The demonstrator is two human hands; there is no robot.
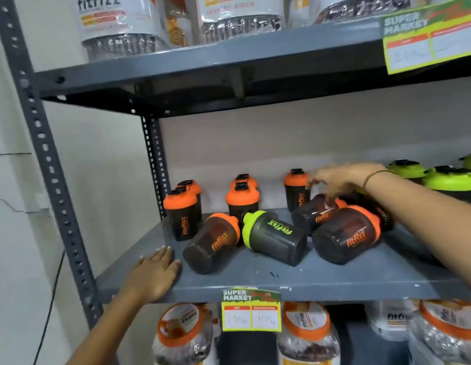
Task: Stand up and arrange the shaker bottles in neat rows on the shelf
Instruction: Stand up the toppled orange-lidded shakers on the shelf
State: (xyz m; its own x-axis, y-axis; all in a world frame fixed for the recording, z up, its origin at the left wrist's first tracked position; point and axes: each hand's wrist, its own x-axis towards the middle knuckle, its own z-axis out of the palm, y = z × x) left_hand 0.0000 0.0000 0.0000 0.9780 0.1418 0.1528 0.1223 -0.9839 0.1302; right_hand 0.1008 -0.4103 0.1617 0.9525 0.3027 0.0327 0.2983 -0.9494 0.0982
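The left hand (153, 275) is laid flat and open on the shelf (321, 277) edge. Beyond it, shaker bottles (212, 243) lie toppled (one green-lidded); an orange-lidded bottle (314, 216) is pinched by the right hand (342, 180). Upright bottles (180, 216) are ranged behind.

Upper tier: large tubs (118, 25) with white labels and a green-and-yellow price tag (429, 38) at the right edge. Lower tier: clear jars (306, 335) with orange lids. A second price tag (251, 310) hangs from the board above them. Left: a perforated grey upright (42, 143) and a white wall (13, 206).
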